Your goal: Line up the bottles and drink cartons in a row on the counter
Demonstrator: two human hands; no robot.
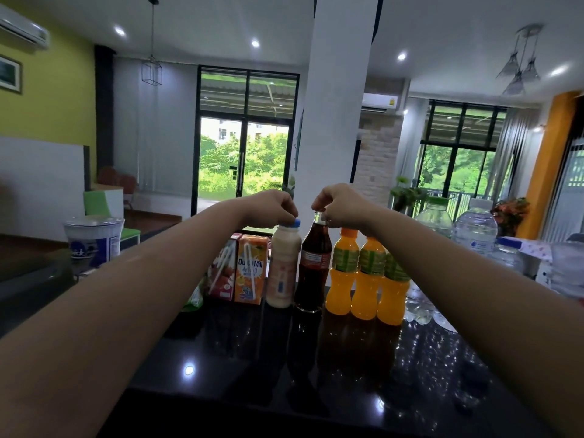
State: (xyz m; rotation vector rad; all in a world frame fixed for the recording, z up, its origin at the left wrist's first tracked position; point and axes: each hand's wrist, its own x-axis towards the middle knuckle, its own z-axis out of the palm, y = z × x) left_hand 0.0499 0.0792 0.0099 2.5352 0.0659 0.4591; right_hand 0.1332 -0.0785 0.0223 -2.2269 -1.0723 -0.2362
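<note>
A row of drinks stands on the glossy black counter (284, 368). From left: a red carton (222, 279), an orange carton (249, 273), a cream milk bottle (282, 270) with a blue cap, a dark cola bottle (313, 267), and three orange juice bottles (343, 273), (368, 279), (393, 289). My left hand (271, 205) pinches the milk bottle's blue cap from above. My right hand (339, 205) grips the neck of the cola bottle. Both bottles stand upright on the counter.
A white plastic cup with a lid (93, 240) sits at the left. Large clear water bottles (474, 229), (436, 216) and a smaller capped bottle (507, 254) crowd the right end. A green packet (194, 300) lies beside the cartons. A white pillar (335, 105) rises behind the row.
</note>
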